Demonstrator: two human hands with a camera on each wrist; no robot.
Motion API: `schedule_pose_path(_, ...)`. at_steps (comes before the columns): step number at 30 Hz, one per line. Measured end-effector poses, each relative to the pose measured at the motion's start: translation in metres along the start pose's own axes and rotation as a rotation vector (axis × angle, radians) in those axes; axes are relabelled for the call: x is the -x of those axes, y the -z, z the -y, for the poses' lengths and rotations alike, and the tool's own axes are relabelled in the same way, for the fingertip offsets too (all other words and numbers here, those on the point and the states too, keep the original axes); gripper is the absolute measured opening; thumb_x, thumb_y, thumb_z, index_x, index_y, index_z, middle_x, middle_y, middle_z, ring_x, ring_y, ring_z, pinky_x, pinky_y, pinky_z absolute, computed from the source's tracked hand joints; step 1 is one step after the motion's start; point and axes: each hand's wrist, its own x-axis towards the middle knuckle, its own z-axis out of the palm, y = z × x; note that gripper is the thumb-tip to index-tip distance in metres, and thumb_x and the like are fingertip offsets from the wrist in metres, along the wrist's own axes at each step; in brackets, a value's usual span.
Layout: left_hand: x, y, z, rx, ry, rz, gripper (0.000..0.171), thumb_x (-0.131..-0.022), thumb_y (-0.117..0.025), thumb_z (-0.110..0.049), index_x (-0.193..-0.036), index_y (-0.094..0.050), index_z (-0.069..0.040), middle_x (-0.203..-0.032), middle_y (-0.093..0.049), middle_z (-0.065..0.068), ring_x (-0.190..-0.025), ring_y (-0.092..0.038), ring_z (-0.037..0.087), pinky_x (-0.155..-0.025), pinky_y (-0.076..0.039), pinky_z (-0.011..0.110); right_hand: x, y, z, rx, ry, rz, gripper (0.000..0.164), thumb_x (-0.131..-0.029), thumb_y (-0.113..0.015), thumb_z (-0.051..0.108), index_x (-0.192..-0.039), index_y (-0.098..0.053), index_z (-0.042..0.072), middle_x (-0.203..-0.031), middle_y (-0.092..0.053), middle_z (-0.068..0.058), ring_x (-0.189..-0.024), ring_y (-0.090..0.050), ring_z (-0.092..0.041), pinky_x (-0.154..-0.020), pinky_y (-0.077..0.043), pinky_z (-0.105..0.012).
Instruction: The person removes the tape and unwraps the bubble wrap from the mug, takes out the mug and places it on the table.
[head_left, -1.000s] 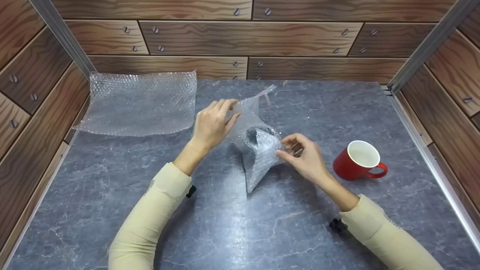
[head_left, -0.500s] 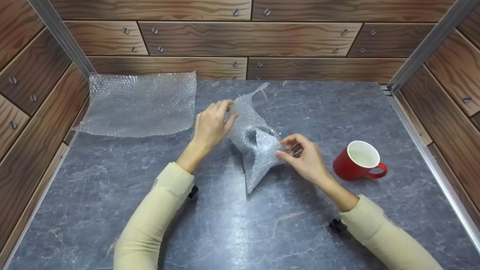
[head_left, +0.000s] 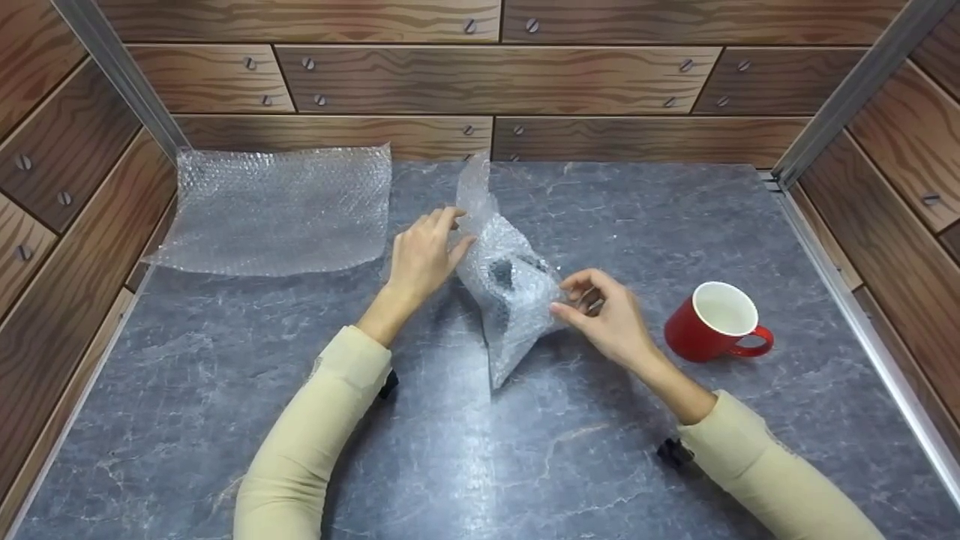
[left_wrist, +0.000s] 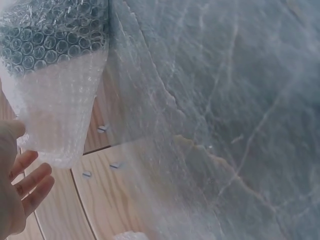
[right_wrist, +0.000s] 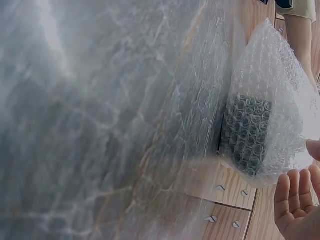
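Observation:
A sheet of bubble wrap (head_left: 517, 322) is folded up around a dark object (right_wrist: 247, 132) in the middle of the table. The wrap blurs that object's kind; in the head view a dark gap shows between the folds. My left hand (head_left: 420, 251) pinches the left edge of the wrap's raised far flap (head_left: 474, 184), its other fingers spread apart in the left wrist view. On the opposite side, my right hand (head_left: 611, 315) pinches a corner of the wrap between thumb and fingers. One pointed fold hangs toward the near side.
A red mug (head_left: 705, 326) with a white inside stands upright to the right, handle to the right. Another flat sheet of bubble wrap (head_left: 285, 214) lies at the back left. Wood-patterned walls (head_left: 495, 79) and metal rails (head_left: 862, 319) border the marbled table (head_left: 405, 465).
The far flap of the bubble wrap has swung left and now stands more upright. My left hand has shifted slightly down; the right hand keeps its place.

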Motion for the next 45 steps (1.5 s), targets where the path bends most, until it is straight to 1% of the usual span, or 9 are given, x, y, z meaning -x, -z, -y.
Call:
schedule_pose_path(6, 0.002, 0.001, -0.001, -0.006, -0.009, 0.005, 0.033, -0.097, -0.077, -0.031, -0.120, -0.069, -0.009, -0.106, -0.079, 0.008, -0.087, -0.076, 0.030, -0.064, -0.064, 0.044, 0.000, 0.000, -0.001, 0.000, 0.001, 0.002, 0.029, -0.082, -0.091, 0.013, -0.105, -0.074, 0.007, -0.090, -0.069, -0.012, -0.070, -0.061, -0.004, -0.064, -0.053, -0.016)
schedule_pose_path(9, 0.004, 0.005, -0.002, -0.015, -0.010, 0.007, 0.031, -0.097, -0.076, -0.028, -0.120, -0.069, -0.009, -0.107, -0.078, 0.007, -0.089, -0.075, 0.030, -0.064, -0.064, 0.044, 0.000, 0.000, -0.001, 0.003, -0.002, 0.003, 0.029, -0.083, -0.091, 0.014, -0.105, -0.074, 0.007, -0.090, -0.069, -0.011, -0.071, -0.061, -0.005, -0.064, -0.052, -0.016)
schedule_pose_path(12, 0.007, 0.009, -0.003, -0.044, -0.025, 0.009, 0.029, -0.097, -0.076, -0.026, -0.119, -0.070, -0.009, -0.108, -0.077, 0.007, -0.090, -0.073, 0.029, -0.063, -0.064, 0.042, 0.001, 0.000, -0.001, 0.004, -0.003, 0.005, 0.029, -0.083, -0.091, 0.014, -0.106, -0.074, 0.008, -0.090, -0.069, -0.011, -0.071, -0.061, -0.005, -0.065, -0.052, -0.015)
schedule_pose_path(17, 0.013, 0.016, -0.005, -0.107, -0.092, -0.007, 0.025, -0.098, -0.074, -0.028, -0.115, -0.072, -0.010, -0.106, -0.076, 0.007, -0.086, -0.071, 0.028, -0.060, -0.063, 0.039, -0.001, 0.000, -0.001, 0.006, -0.004, 0.004, 0.029, -0.083, -0.090, 0.013, -0.105, -0.073, 0.006, -0.090, -0.069, -0.012, -0.071, -0.061, -0.003, -0.064, -0.052, -0.014)
schedule_pose_path(23, 0.023, 0.024, -0.011, -0.133, -0.185, -0.025, 0.024, -0.098, -0.074, -0.031, -0.112, -0.074, -0.011, -0.101, -0.076, 0.006, -0.082, -0.071, 0.026, -0.058, -0.062, 0.037, -0.001, 0.000, -0.002, 0.005, -0.001, 0.010, 0.029, -0.083, -0.090, 0.012, -0.105, -0.073, 0.005, -0.091, -0.069, -0.013, -0.070, -0.060, -0.003, -0.064, -0.052, -0.014)
schedule_pose_path(27, 0.028, 0.028, -0.017, -0.123, -0.230, -0.015, 0.024, -0.098, -0.074, -0.031, -0.112, -0.073, -0.011, -0.101, -0.076, 0.006, -0.085, -0.072, 0.026, -0.060, -0.063, 0.034, -0.001, 0.000, -0.002, 0.007, 0.002, 0.011, 0.030, -0.083, -0.090, 0.011, -0.106, -0.072, 0.004, -0.091, -0.069, -0.013, -0.070, -0.061, -0.003, -0.064, -0.052, -0.014)
schedule_pose_path(34, 0.036, 0.032, -0.028, -0.122, -0.273, 0.000, 0.024, -0.099, -0.072, -0.036, -0.109, -0.073, -0.013, -0.102, -0.075, 0.004, -0.086, -0.071, 0.022, -0.064, -0.063, 0.032, -0.002, 0.000, -0.002, 0.017, 0.000, 0.007, 0.029, -0.083, -0.090, 0.012, -0.105, -0.073, 0.004, -0.091, -0.069, -0.013, -0.071, -0.060, -0.003, -0.065, -0.052, -0.014)
schedule_pose_path(41, 0.044, 0.030, -0.036, -0.117, -0.321, 0.016, 0.029, -0.100, -0.070, -0.041, -0.111, -0.074, -0.015, -0.107, -0.074, 0.004, -0.094, -0.070, 0.022, -0.078, -0.063, 0.033, -0.002, 0.001, -0.002, 0.015, 0.011, 0.002, 0.030, -0.082, -0.091, 0.011, -0.105, -0.073, 0.004, -0.090, -0.068, -0.013, -0.070, -0.060, -0.003, -0.064, -0.051, -0.014)
schedule_pose_path(45, 0.048, 0.028, -0.039, -0.116, -0.327, 0.039, 0.029, -0.101, -0.067, -0.044, -0.113, -0.073, -0.018, -0.110, -0.074, 0.004, -0.098, -0.069, 0.022, -0.082, -0.063, 0.035, -0.002, 0.000, -0.002, 0.009, 0.016, -0.003, 0.030, -0.082, -0.091, 0.010, -0.104, -0.073, 0.004, -0.089, -0.068, -0.013, -0.069, -0.060, -0.003, -0.063, -0.050, -0.014)
